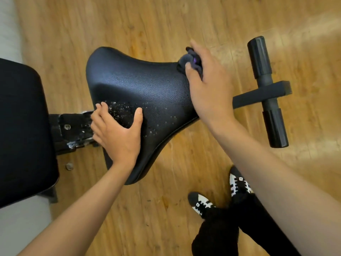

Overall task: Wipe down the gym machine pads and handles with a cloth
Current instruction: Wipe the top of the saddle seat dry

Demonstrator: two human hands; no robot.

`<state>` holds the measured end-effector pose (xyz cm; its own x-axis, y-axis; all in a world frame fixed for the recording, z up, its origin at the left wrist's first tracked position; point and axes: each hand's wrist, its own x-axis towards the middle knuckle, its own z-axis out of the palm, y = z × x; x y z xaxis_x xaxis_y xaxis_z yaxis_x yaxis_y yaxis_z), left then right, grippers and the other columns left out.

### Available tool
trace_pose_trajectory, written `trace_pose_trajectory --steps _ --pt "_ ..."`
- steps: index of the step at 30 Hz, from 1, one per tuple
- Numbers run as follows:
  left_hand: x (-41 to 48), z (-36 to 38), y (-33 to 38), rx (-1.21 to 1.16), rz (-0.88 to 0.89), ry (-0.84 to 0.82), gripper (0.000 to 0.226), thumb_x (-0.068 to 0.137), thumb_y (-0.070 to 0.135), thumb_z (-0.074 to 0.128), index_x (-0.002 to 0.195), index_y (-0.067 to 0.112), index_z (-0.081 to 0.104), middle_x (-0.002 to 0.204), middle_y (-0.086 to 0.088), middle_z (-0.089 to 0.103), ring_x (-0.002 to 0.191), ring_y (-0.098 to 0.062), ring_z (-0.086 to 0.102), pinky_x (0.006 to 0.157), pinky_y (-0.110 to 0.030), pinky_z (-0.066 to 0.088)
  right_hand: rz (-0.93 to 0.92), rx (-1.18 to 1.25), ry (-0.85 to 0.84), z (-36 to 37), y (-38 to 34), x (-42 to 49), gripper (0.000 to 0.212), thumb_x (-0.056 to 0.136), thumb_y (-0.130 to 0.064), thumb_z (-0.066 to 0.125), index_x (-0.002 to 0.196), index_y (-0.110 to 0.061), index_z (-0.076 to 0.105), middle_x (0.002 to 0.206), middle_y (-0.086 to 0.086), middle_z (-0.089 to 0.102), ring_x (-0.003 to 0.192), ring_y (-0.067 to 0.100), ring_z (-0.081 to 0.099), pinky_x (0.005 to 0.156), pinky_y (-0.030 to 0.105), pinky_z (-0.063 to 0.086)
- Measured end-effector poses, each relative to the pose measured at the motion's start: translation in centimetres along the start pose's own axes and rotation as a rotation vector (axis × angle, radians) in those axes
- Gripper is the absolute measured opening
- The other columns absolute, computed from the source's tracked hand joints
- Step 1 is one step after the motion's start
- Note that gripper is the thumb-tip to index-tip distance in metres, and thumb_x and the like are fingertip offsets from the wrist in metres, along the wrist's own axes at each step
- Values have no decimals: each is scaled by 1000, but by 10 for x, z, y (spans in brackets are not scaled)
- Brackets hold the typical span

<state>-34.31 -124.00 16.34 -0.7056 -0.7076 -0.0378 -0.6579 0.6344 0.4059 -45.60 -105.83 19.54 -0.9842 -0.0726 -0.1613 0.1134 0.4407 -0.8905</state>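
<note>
The right hand [208, 84] is closed on a bunched dark cloth [191, 59], thumb and fingers curled round it so that a wad with a bit of purple shows past the knuckles. The wad is pressed to the narrow right end of the black seat pad [147, 84], at its far corner. The left hand [116, 130] braces the wide left end, palm on top, thumb spread and fingers hooked over the edge.

To wipe well from here, I would draw the cloth leftward in long overlapping passes along the pad and hold the pressure flat rather than on one knuckle. The left hand should move off before the cloth reaches it. The rounded rims and sides need a pass too, and the cloth is best refolded to a clean face once it looks loaded.

The pad is pebbled black vinyl, glossy, wide at the left and tapering right. A speckled patch [121, 109] of pale flecks lies between the left thumb and fingers and scatters toward the near edge. Whether they are droplets or wear I cannot tell.

Left of it, a scuffed metal bracket [73, 128] joins it to the back pad [22, 130]. Right of it, the foam roller bar [265, 89] stands apart over the wood floor [166, 24] and looks not yet wiped.
</note>
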Motion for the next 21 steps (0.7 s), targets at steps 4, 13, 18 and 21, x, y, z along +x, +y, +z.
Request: trace_pose_trajectory --steps 4,13,18,21 --pt "-1 0 0 -25 6 -2 102 80 80 45 155 11 38 157 -7 37 147 -29 31 119 -53 22 -45 94 117 7 13 -26 53 105 -27 51 154 -17 37 146 -1 55 133 10 51 108 28 43" --pt "2 3 -6 1 50 23 109 74 86 36 156 14 37 156 -4 35 145 -27 29 120 -50 19 -149 176 142 10 29 -14 32 99 -43 59 131 -37 60 155 -2 45 142 -4 34 105 2 28" --pt "1 8 -5 11 72 52 114 69 89 28 156 16 37 156 -4 35 144 -28 29 119 -52 22 -277 284 211 16 37 -10 43 102 -53 44 135 -31 63 120 -17 66 110 -4 60 92 15 44" --pt "5 7 -5 7 58 31 112 72 92 33 156 18 37 157 -4 34 145 -30 28 117 -54 22 -337 263 187 15 44 -3 33 105 -37 47 133 -33 63 94 -15 60 76 0 55 71 19 37"
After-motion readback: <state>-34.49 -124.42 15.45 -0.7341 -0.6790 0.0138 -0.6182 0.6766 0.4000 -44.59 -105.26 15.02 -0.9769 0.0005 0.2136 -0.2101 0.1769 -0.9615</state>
